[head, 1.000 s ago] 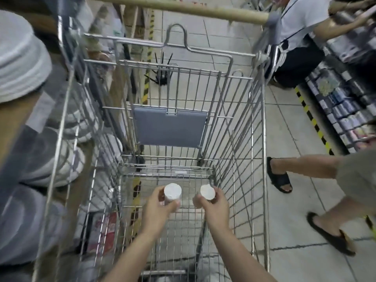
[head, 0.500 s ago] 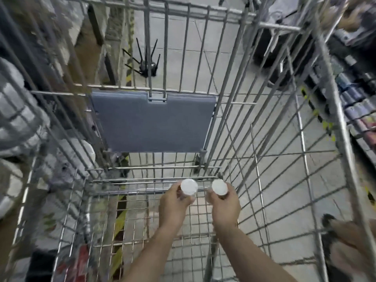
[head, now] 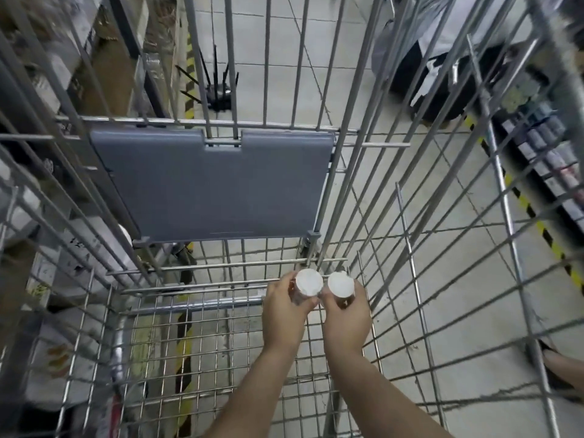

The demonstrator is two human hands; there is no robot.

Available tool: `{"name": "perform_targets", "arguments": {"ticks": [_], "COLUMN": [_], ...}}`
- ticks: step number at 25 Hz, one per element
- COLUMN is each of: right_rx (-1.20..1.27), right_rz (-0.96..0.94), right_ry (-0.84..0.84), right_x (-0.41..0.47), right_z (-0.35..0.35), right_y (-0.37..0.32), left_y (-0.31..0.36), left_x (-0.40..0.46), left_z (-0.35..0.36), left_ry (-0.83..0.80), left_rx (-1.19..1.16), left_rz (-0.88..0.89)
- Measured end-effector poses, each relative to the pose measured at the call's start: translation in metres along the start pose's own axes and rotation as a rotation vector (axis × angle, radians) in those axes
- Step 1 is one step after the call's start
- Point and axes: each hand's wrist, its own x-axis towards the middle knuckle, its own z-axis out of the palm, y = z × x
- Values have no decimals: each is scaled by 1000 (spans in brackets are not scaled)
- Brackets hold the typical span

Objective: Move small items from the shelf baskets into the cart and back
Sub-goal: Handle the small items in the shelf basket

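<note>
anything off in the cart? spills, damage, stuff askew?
Nothing stands out. The left hand and right hand each hold a white-capped container upright, low inside the wire cart. The grey seat flap hangs flat; no spills visible.

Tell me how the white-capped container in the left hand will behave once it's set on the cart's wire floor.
The left hand wraps the container whole, so it is probably light. Round and narrow, it may tip on the cart floor and then roll. Its body is mostly hidden, so fragility is unclear.
</note>
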Motion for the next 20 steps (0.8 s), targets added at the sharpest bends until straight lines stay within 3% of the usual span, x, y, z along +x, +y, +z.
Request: {"name": "perform_targets", "arguments": {"ticks": [5, 14, 20], "right_rx": [59, 162, 9], "right_rz": [136, 168, 187], "right_ry": [68, 84, -22], "right_x": [-3, -3, -18], "right_z": [9, 1, -16], "right_y": [6, 9, 0], "left_y": [-4, 0, 8], "left_x": [-6, -12, -30], "left_z": [5, 3, -22], "left_ry": [29, 21, -16], "left_rx": [-118, -122, -38], "left_rz": [-20, -68, -139]}}
